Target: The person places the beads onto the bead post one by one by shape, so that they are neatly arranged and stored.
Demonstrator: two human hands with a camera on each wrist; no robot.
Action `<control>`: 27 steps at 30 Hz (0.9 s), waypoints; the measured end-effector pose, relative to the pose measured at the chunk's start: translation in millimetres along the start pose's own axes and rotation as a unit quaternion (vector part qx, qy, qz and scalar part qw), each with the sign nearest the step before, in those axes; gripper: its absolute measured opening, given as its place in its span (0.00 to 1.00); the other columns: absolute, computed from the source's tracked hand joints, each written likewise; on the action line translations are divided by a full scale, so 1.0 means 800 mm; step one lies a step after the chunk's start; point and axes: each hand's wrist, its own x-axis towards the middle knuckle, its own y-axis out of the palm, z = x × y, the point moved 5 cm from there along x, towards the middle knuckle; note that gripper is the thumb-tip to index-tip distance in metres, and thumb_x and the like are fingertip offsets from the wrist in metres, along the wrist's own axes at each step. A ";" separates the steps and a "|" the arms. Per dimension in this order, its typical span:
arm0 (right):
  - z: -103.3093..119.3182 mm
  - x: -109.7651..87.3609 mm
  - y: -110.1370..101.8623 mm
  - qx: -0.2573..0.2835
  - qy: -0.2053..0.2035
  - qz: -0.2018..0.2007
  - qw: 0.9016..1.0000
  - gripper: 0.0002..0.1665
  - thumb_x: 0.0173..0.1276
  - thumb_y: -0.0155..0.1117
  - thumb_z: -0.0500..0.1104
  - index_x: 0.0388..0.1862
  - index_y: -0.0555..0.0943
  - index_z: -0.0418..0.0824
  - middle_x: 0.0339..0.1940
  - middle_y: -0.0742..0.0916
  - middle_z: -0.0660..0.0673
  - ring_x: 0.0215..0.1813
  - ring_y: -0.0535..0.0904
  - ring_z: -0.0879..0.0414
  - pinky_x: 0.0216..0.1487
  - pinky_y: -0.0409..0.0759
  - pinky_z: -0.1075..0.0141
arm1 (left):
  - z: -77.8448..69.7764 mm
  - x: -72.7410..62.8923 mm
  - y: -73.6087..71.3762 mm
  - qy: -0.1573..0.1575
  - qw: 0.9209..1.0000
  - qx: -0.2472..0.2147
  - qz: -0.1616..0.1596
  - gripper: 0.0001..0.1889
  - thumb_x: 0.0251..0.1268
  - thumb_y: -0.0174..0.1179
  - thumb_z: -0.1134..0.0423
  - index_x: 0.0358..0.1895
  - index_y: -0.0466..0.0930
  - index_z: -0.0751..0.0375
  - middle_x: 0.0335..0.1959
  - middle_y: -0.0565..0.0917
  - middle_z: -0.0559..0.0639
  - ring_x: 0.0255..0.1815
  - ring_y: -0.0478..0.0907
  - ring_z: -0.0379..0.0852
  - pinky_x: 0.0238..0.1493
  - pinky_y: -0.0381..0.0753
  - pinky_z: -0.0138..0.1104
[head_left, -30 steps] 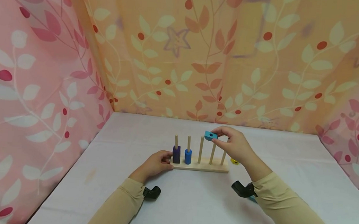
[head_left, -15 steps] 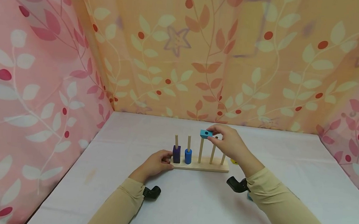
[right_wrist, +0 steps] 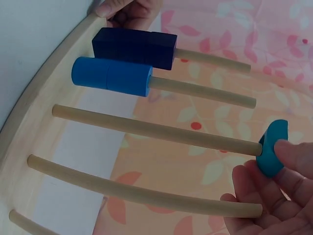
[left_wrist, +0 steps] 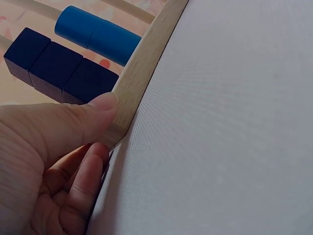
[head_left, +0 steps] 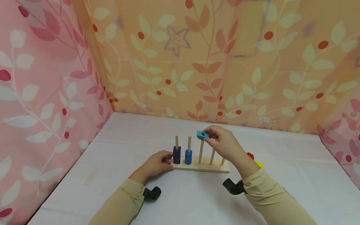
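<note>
A wooden peg stand [head_left: 201, 169] with several upright pegs lies on the table. My left hand [head_left: 155, 165] grips its left end, thumb on the base's edge in the left wrist view. Dark purple square blocks [left_wrist: 54, 63] are stacked on the leftmost peg; blue cylinder blocks [left_wrist: 93, 32] sit on the second. My right hand [head_left: 223, 141] pinches a light blue block [right_wrist: 277, 147] with a hole and a rounded side, at the top of the bare third peg [right_wrist: 156, 129]. That peg's tip meets the block; whether it is inside the hole, I cannot tell.
A red piece [head_left: 250, 155] and a yellow piece [head_left: 259, 164] lie beyond the right forearm, partly hidden by it. The fourth peg [right_wrist: 146, 193] stands close beside the right fingers. Floral cloth [head_left: 176, 74] hangs behind the white tabletop [head_left: 192, 204].
My right hand has moved left with the light blue block, from near the fourth peg to the third peg's top. Red and yellow pieces now show past the forearm. The left hand stays put.
</note>
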 end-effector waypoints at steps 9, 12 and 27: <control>-0.002 0.001 -0.001 -0.002 0.009 -0.012 1.000 0.09 0.64 0.61 0.40 0.43 0.78 0.42 0.37 0.81 0.48 0.38 0.75 0.54 0.41 0.75 0.61 | -0.001 0.001 0.000 0.003 1.000 -0.001 0.002 0.25 0.49 0.69 0.61 0.54 0.75 0.59 0.42 0.79 0.49 0.38 0.73 0.42 0.41 0.71 0.36; -0.004 0.000 0.003 -0.001 0.015 -0.002 1.000 0.10 0.63 0.61 0.39 0.44 0.79 0.41 0.38 0.81 0.47 0.39 0.75 0.53 0.43 0.76 0.60 | -0.001 0.001 0.000 0.000 1.000 -0.001 0.001 0.25 0.49 0.69 0.61 0.54 0.75 0.59 0.41 0.79 0.49 0.38 0.73 0.42 0.41 0.71 0.36; -0.042 -0.007 0.034 0.133 0.078 -0.040 0.987 0.36 0.62 0.62 0.38 0.66 0.57 0.39 0.43 0.80 0.41 0.44 0.78 0.51 0.46 0.77 0.60 | 0.002 0.001 0.001 -0.013 1.000 0.000 0.006 0.25 0.50 0.68 0.61 0.55 0.75 0.58 0.42 0.79 0.47 0.38 0.73 0.41 0.42 0.71 0.36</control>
